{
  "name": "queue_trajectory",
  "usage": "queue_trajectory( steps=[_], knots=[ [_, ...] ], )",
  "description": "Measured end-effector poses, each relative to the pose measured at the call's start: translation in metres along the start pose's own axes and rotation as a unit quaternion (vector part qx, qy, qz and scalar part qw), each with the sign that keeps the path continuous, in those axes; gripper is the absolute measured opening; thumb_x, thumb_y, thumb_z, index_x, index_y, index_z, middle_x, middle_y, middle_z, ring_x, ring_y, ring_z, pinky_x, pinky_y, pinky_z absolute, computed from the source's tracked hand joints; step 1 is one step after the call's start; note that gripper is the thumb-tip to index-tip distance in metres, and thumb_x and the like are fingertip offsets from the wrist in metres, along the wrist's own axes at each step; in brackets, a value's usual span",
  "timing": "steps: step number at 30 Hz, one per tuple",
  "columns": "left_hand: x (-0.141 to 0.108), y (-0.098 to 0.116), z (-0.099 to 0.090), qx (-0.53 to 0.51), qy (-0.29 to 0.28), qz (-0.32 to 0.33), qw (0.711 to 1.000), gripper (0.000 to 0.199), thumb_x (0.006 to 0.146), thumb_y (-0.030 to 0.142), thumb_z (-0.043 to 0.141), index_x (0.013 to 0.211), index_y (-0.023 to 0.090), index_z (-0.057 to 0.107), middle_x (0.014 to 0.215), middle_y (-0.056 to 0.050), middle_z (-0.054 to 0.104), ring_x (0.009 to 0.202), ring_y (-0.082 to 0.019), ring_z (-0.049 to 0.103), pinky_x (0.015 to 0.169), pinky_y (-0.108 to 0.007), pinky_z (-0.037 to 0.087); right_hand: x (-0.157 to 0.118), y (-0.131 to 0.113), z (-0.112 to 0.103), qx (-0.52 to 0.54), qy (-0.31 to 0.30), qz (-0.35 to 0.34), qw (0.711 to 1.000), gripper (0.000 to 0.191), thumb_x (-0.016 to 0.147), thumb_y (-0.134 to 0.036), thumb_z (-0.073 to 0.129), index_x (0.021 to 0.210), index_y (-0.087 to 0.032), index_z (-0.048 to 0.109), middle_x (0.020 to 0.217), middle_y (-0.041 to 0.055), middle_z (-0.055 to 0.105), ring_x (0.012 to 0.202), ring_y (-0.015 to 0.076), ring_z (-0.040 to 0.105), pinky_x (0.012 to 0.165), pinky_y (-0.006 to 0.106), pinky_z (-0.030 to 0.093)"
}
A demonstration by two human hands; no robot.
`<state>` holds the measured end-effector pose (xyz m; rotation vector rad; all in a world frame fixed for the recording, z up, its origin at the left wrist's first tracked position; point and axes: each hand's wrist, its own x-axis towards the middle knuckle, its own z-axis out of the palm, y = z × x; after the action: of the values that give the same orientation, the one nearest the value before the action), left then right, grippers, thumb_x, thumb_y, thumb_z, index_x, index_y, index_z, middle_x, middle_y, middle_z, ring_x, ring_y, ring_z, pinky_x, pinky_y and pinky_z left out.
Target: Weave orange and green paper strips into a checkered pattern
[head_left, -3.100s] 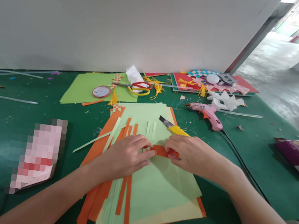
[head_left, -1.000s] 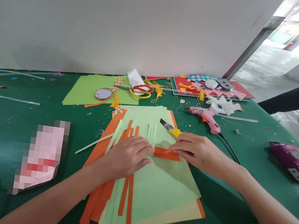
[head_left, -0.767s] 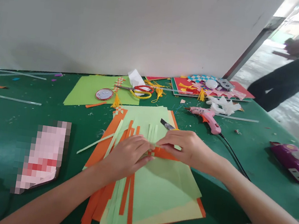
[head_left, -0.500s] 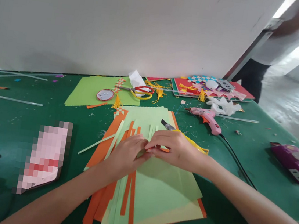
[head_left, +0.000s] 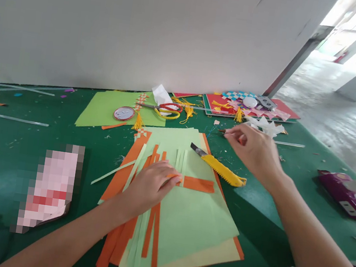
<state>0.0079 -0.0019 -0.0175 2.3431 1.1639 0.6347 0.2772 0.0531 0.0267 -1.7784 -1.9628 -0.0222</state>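
Observation:
In the head view my left hand [head_left: 154, 181] pinches the left end of an orange paper strip [head_left: 199, 184]. Narrow pale green strips [head_left: 181, 160] cross that end at right angles. Beneath lies a pale green sheet [head_left: 198, 225] over orange paper. My right hand [head_left: 255, 151] is closed around the hot glue gun, hiding most of it; the gun's dark nozzle tip [head_left: 221, 130] shows left of the fingers. A yellow utility knife [head_left: 222, 168], blade out, lies between my hands. Loose orange strips [head_left: 149, 231] lie by my left forearm.
Scissors [head_left: 164, 110], a round tin [head_left: 124, 113] and a yellow tassel [head_left: 138, 121] rest on a bright green sheet [head_left: 98, 107]. A pixelated pink item [head_left: 49, 190] lies left, a purple device [head_left: 348, 195] right. A grey wall [head_left: 129, 34] bounds the table's back.
My right hand has left the paper strips and moved up and right onto the glue gun, uncovering the knife and orange strip. My left hand stays put. The person behind at right is out of view.

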Motion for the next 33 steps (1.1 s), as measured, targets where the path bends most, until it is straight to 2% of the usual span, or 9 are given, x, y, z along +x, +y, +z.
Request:
queue_trajectory(
  steps=[2, 5, 8, 11, 15, 18, 23, 25, 33],
  knots=[
    [0.000, 0.000, 0.000, -0.004, -0.001, -0.001, 1.000, 0.027, 0.099, 0.029, 0.043, 0.099, 0.020, 0.068, 0.104, 0.000, 0.074, 0.104, -0.017, 0.063, 0.110, -0.035, 0.036, 0.003, 0.021, -0.002, -0.150, -0.020, 0.086, 0.985, 0.030, 0.092, -0.041, 0.050, 0.096, -0.017, 0.067, 0.099, 0.0132, 0.070, 0.086, 0.0303, 0.066, 0.062, 0.035, 0.045],
    [0.000, 0.000, -0.001, -0.012, 0.000, 0.002, 1.000, 0.025, 0.098, 0.028, 0.045, 0.100, 0.020, 0.069, 0.105, 0.000, 0.074, 0.104, -0.017, 0.064, 0.111, -0.035, 0.037, 0.002, 0.043, 0.008, -0.254, -0.098, 0.135, 0.953, 0.046, 0.093, -0.049, 0.046, 0.101, -0.008, 0.066, 0.107, 0.0224, 0.067, 0.102, 0.0376, 0.062, 0.068, 0.039, 0.047],
    [0.000, 0.000, -0.002, -0.020, 0.003, -0.001, 1.000, 0.024, 0.098, 0.028, 0.046, 0.097, 0.021, 0.069, 0.102, 0.000, 0.074, 0.101, -0.016, 0.065, 0.111, -0.036, 0.038, 0.001, 0.054, 0.022, -0.258, -0.126, 0.147, 0.947, 0.057, 0.091, -0.055, 0.047, 0.103, -0.003, 0.065, 0.104, 0.0259, 0.067, 0.101, 0.0392, 0.063, 0.075, 0.042, 0.047],
    [0.001, 0.000, -0.002, -0.025, 0.003, -0.002, 1.000, 0.023, 0.097, 0.029, 0.047, 0.096, 0.021, 0.069, 0.102, 0.000, 0.074, 0.102, -0.017, 0.065, 0.111, -0.037, 0.038, 0.004, 0.061, 0.030, -0.230, -0.134, 0.182, 0.947, 0.056, 0.090, -0.053, 0.046, 0.109, -0.002, 0.062, 0.110, 0.0264, 0.066, 0.104, 0.0396, 0.063, 0.078, 0.043, 0.046],
    [0.001, 0.000, -0.002, -0.020, -0.001, -0.004, 1.000, 0.025, 0.098, 0.029, 0.045, 0.096, 0.022, 0.069, 0.103, 0.000, 0.074, 0.102, -0.017, 0.065, 0.112, -0.038, 0.038, 0.007, 0.065, 0.028, -0.189, -0.132, 0.207, 0.951, 0.050, 0.086, -0.050, 0.046, 0.107, -0.007, 0.060, 0.104, 0.0220, 0.069, 0.094, 0.0350, 0.066, 0.067, 0.036, 0.045],
    [0.001, 0.000, -0.003, -0.016, -0.004, -0.008, 1.000, 0.026, 0.098, 0.029, 0.044, 0.096, 0.022, 0.069, 0.103, -0.001, 0.074, 0.103, -0.017, 0.065, 0.112, -0.039, 0.038, 0.002, 0.057, 0.020, -0.133, -0.114, 0.183, 0.967, 0.045, 0.080, -0.050, 0.049, 0.102, -0.012, 0.059, 0.090, 0.0169, 0.069, 0.080, 0.0315, 0.065, 0.058, 0.033, 0.040],
    [0.001, 0.001, -0.004, -0.011, -0.005, -0.016, 1.000, 0.027, 0.098, 0.029, 0.044, 0.098, 0.021, 0.070, 0.105, -0.001, 0.075, 0.105, -0.018, 0.065, 0.112, -0.039, 0.038, -0.016, 0.031, 0.005, -0.048, -0.076, 0.083, 0.992, 0.034, 0.077, -0.047, 0.057, 0.097, -0.021, 0.052, 0.075, 0.0058, 0.065, 0.062, 0.0228, 0.057, 0.052, 0.028, 0.037],
    [0.001, 0.002, -0.004, -0.010, -0.005, -0.021, 1.000, 0.028, 0.097, 0.030, 0.044, 0.097, 0.021, 0.071, 0.104, -0.001, 0.075, 0.107, -0.019, 0.065, 0.112, -0.039, 0.039, -0.023, 0.023, 0.001, -0.039, -0.057, 0.053, 0.996, 0.033, 0.075, -0.045, 0.060, 0.097, -0.022, 0.051, 0.075, 0.0047, 0.065, 0.059, 0.0212, 0.056, 0.052, 0.027, 0.036],
    [0.003, 0.003, -0.004, -0.008, -0.009, -0.017, 1.000, 0.029, 0.098, 0.028, 0.044, 0.095, 0.022, 0.071, 0.104, 0.000, 0.075, 0.104, -0.018, 0.067, 0.111, -0.038, 0.040, -0.045, 0.010, 0.001, -0.057, -0.099, -0.051, 0.992, 0.031, 0.081, -0.047, 0.059, 0.096, -0.023, 0.049, 0.085, 0.0045, 0.067, 0.064, 0.0212, 0.061, 0.054, 0.028, 0.035]
  ],
)
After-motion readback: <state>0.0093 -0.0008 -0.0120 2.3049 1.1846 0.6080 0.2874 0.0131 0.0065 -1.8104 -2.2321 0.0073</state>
